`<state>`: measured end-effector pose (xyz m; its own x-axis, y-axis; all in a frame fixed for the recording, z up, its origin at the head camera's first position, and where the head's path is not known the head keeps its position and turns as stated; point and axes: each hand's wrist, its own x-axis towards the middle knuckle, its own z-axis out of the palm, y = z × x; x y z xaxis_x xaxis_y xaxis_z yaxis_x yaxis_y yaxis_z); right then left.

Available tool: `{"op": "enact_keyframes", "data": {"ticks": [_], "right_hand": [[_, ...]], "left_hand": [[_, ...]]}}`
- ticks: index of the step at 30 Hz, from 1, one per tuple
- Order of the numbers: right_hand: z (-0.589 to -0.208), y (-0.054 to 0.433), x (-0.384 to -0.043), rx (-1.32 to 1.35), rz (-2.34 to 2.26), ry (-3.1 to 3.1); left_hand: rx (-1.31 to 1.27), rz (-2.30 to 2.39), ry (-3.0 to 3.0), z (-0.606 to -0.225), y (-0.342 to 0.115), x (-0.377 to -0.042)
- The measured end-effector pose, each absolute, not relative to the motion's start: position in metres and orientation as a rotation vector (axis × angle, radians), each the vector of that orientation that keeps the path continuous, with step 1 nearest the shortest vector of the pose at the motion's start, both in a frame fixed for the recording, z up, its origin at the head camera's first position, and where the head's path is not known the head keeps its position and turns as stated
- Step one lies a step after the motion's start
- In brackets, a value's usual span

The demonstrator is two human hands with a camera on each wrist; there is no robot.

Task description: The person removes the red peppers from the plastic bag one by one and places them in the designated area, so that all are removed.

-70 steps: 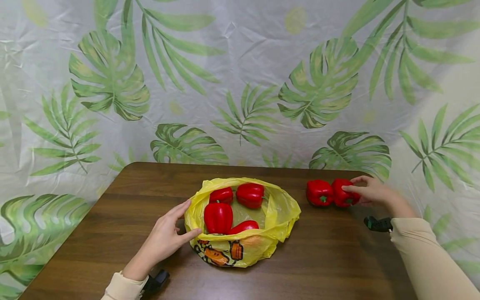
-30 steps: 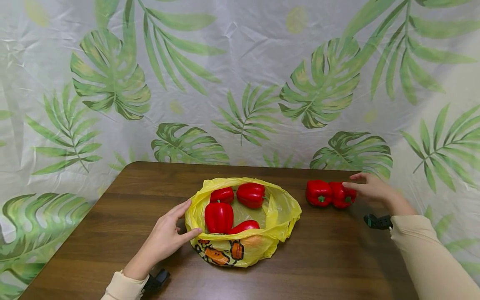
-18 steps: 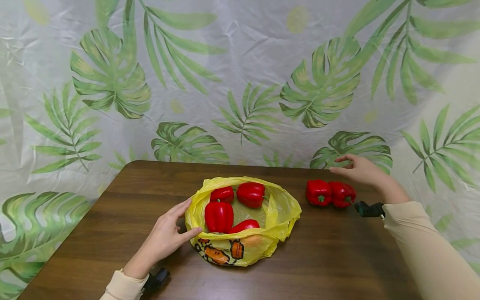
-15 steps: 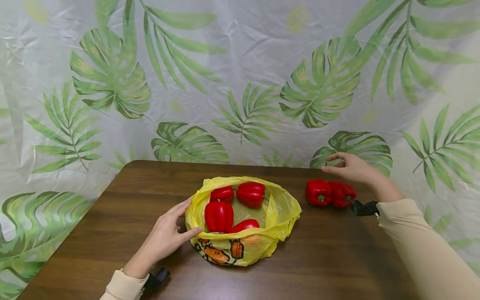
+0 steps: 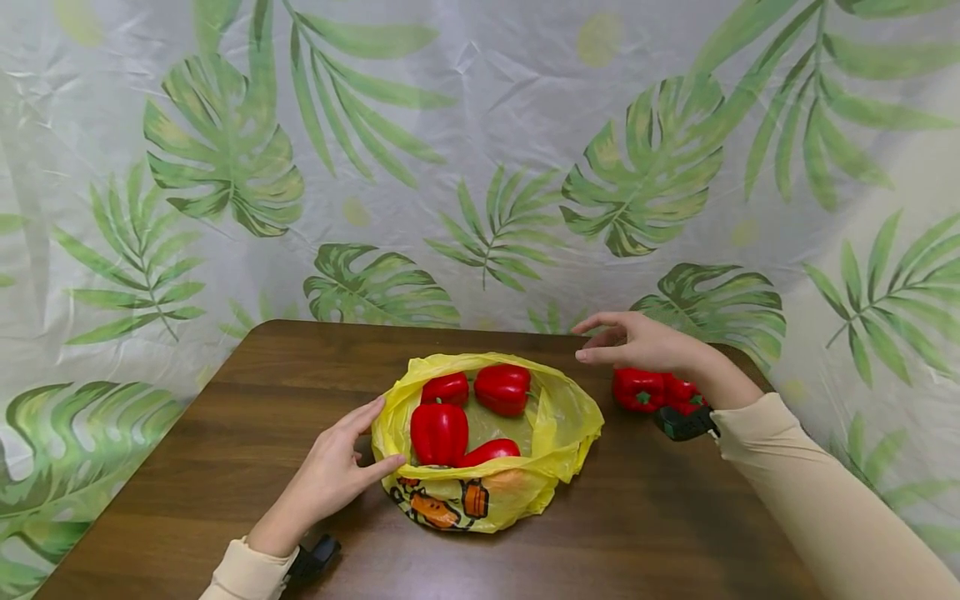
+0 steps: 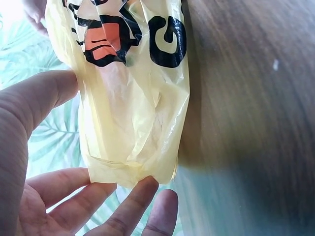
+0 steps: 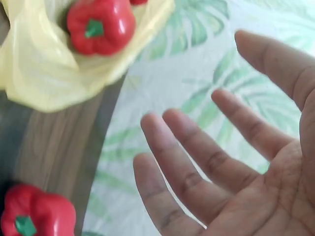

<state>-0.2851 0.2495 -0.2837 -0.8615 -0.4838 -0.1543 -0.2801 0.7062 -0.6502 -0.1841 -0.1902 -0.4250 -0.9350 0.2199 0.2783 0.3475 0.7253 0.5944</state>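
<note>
A yellow plastic bag (image 5: pixel 572 417) stands with its mouth wide in the middle of the table, and several red bell peppers (image 5: pixel 438 433) lie inside it. My left hand (image 5: pixel 330 467) touches the bag's left side; in the left wrist view its thumb and fingertips rest against the thin plastic. Above the table's far edge, right of the bag, my right hand (image 5: pixel 637 342) hangs with fingers spread and nothing in them. Below its wrist, two more red bell peppers (image 5: pixel 636 390) sit side by side on the table, the right one partly hidden by the wrist camera.
The brown wooden table (image 5: pixel 247 400) has rounded far corners. Behind it hangs a pale leaf-patterned curtain (image 5: pixel 480 167). A black camera (image 5: pixel 686 423) is strapped to the right wrist, another black camera (image 5: pixel 315 560) to the left.
My right hand has let go of the right-hand pepper outside the bag, risen and moved left toward the bag. That pepper now sits slightly turned. My left hand has stayed put.
</note>
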Motion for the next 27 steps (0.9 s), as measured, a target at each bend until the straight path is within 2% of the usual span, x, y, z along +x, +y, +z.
{"op": "enact_keyframes", "data": {"ticks": [11, 27], "right_hand": [[-0.302, 0.212, -0.282, -0.806, -0.865, 2.460], [-0.313, 0.180, -0.295, -0.825, -0.781, 2.389]], "left_hand": [[-0.470, -1.005, -2.737, -0.425, -0.191, -0.184], [-0.461, -1.003, -2.753, -0.426, -0.189, -0.184]]}}
